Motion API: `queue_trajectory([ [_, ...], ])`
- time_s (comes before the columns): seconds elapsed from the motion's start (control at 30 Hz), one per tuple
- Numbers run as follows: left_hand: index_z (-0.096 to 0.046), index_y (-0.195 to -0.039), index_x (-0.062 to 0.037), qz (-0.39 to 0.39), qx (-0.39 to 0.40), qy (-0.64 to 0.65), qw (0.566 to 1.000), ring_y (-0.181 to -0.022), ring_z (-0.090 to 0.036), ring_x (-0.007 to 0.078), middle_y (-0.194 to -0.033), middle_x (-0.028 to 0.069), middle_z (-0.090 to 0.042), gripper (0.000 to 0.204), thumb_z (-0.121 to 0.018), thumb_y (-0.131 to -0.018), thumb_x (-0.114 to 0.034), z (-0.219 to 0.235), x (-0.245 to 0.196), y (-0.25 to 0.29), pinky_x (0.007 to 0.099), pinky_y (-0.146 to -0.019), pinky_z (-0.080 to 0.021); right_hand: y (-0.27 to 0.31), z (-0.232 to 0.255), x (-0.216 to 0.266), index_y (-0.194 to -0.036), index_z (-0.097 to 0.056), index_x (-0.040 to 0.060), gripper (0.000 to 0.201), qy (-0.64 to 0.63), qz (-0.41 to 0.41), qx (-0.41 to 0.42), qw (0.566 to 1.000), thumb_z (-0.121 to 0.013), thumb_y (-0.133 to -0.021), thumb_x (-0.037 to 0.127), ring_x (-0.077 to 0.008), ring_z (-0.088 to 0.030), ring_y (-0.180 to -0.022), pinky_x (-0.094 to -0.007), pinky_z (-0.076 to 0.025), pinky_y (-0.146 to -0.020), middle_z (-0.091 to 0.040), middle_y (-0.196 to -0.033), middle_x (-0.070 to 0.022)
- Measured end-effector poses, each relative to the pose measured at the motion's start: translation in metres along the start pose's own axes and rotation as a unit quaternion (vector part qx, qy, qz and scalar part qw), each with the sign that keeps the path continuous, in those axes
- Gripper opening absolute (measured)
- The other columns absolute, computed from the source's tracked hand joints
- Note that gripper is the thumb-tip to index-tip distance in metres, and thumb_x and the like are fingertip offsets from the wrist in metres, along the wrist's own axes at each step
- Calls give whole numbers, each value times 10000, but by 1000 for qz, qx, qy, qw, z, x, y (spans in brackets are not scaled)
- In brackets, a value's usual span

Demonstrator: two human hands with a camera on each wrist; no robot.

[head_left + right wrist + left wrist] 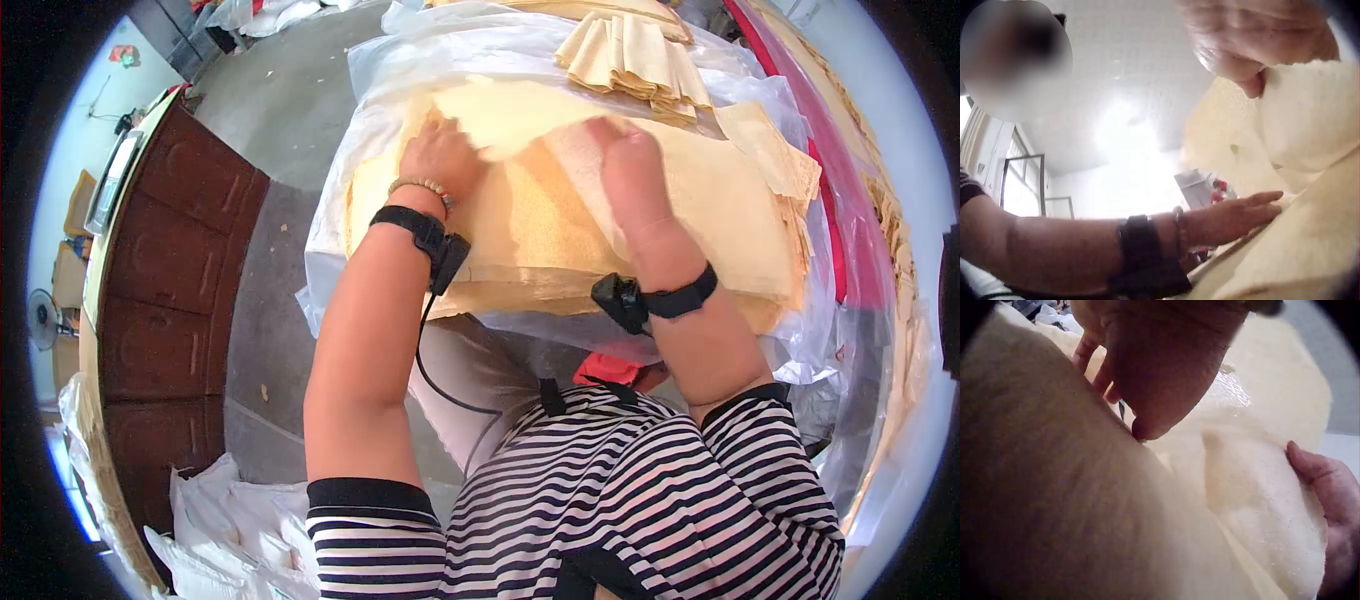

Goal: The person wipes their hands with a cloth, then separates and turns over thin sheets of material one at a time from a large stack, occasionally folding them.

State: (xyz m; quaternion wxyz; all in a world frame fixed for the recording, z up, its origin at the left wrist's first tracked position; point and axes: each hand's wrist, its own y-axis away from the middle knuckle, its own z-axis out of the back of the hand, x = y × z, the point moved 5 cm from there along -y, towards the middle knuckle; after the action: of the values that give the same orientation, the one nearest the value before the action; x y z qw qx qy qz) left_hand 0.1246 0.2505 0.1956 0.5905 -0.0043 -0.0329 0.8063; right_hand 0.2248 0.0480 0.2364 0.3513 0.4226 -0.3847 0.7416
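A broad stack of thin, pale yellow sheets, like bean curd skin [510, 225], lies in front of the person. My right hand [635, 175] pinches the edge of one sheet [582, 165], its thumb on the upper face in the left wrist view. That sheet is raised and curves over the stack. The left hand [440, 158] rests at the stack's far left part, wearing a beaded bracelet [425, 187]. Its fingers [1254, 203] lie nearly straight on the sheets in the right wrist view.
A gathered, pleated bundle of sheets [635, 60] lies beyond the stack, with smaller folded pieces [765, 150] at the right. Clear plastic [385, 75] spreads under everything. A dark red wooden cabinet [165, 260] stands across the floor at left, and white sacks [235, 515] lie lower left.
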Motion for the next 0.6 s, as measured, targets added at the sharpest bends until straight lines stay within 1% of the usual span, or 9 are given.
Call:
queue_trajectory([
  [0.03,-645,-1343,-150,9,-3,-25,1000,-1358,-523,292,-1418,106,-629,454,-466,-1018,-413,-6,4,-5,471,-1125,-378,-7,13,1,-990,-720,-54,233,46,36,-43,997,-607,-939,143,-426,-687,-865,-473,-529,-777,-704,-889,-282],
  [0.1,-628,-1378,-153,56,-81,53,994,-1382,-505,298,-1428,105,-626,484,-470,-1014,-429,-5,1,4,488,-1132,-370,-25,42,-2,-1018,-713,-52,239,46,55,-89,993,-605,-947,150,-414,-687,-893,-472,-532,-800,-703,-926,-272],
  [0.13,-568,-1466,-191,72,-91,62,991,-1445,-445,312,-1526,107,-547,537,-465,-1017,-468,-16,6,4,514,-1161,-339,-34,58,-3,-1031,-709,-50,242,39,62,-104,992,-604,-952,153,-408,-686,-907,-471,-534,-811,-703,-944,-267],
  [0.27,-468,-1550,-280,104,-68,84,989,-1521,-347,343,-1641,113,-403,561,-455,-1037,-507,-20,9,11,542,-1204,-302,-69,127,-3,-1086,-695,-45,260,-23,87,-141,986,-599,-968,166,-384,-686,-963,-469,-541,-855,-703,-1017,-248],
  [0.37,-479,-1543,-253,99,-70,98,988,-1512,-359,312,-1640,110,-403,566,-446,-1037,-504,-22,11,11,526,-1202,-297,-97,187,0,-1127,-684,-42,277,-125,98,-132,978,-595,-980,175,-366,-686,-1004,-468,-546,-888,-703,-1072,-233],
  [0.43,-490,-1527,-243,100,-58,102,988,-1506,-368,308,-1633,112,-410,551,-455,-1037,-490,-18,8,12,534,-1188,-322,-116,234,1,-1154,-677,-39,289,-188,100,-113,971,-593,-988,182,-355,-686,-1032,-467,-549,-910,-702,-1109,-223],
  [0.47,-502,-1512,-241,93,-72,109,987,-1494,-386,306,-1611,125,-436,536,-464,-1034,-481,-21,9,10,542,-1173,-343,-123,259,1,-1168,-673,-38,295,-219,98,-98,966,-591,-993,185,-349,-686,-1046,-466,-551,-921,-702,-1127,-218],
  [0.53,-487,-1526,-255,75,-82,109,988,-1483,-407,336,-1608,151,-438,542,-460,-1037,-487,-28,15,5,547,-1177,-337,-132,302,-5,-1195,-666,-35,309,-273,85,-59,956,-589,-1001,191,-337,-686,-1074,-465,-555,-943,-702,-1164,-208],
  [0.6,-467,-1544,-274,80,-66,106,989,-1494,-391,342,-1619,137,-427,551,-462,-1042,-500,-25,13,6,547,-1186,-326,-136,342,-12,-1223,-659,-33,323,-309,75,-32,948,-586,-1009,198,-325,-686,-1102,-464,-558,-965,-702,-1200,-198],
])
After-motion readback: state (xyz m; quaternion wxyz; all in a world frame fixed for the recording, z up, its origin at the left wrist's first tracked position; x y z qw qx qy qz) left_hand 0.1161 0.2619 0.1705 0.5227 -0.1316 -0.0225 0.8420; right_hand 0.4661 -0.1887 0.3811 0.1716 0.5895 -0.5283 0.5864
